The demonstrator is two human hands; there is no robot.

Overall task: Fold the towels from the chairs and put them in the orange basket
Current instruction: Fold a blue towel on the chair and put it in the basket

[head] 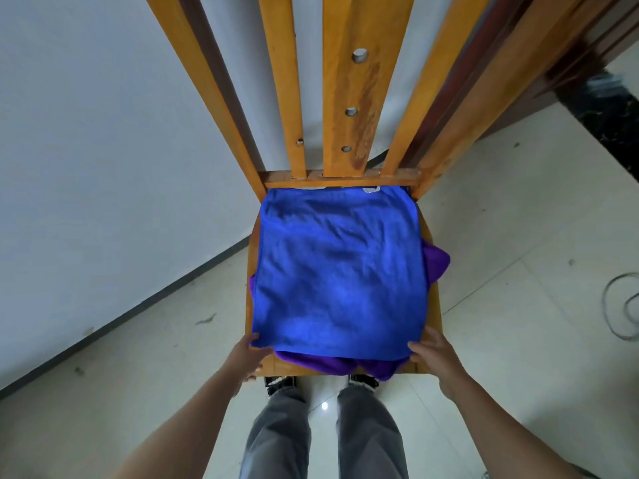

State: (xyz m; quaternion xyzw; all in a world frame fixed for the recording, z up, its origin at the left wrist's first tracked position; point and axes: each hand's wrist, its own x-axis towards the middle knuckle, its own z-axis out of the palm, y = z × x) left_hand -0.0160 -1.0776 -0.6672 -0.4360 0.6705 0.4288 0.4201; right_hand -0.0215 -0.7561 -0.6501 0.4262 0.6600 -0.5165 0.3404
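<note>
A blue towel [340,271] lies spread flat over the seat of a wooden chair [349,98]. Under it lies a purple towel [436,259], sticking out at the right side and along the front edge. My left hand [249,354] pinches the blue towel's near left corner. At the near right corner my right hand [432,352] grips the same towel. The orange basket is not in view.
The chair's slatted back rises straight ahead, against a white wall on the left and a dark door frame on the right. Pale tiled floor surrounds the chair. A coiled cable [622,309] lies on the floor at far right. My legs stand at the seat's front edge.
</note>
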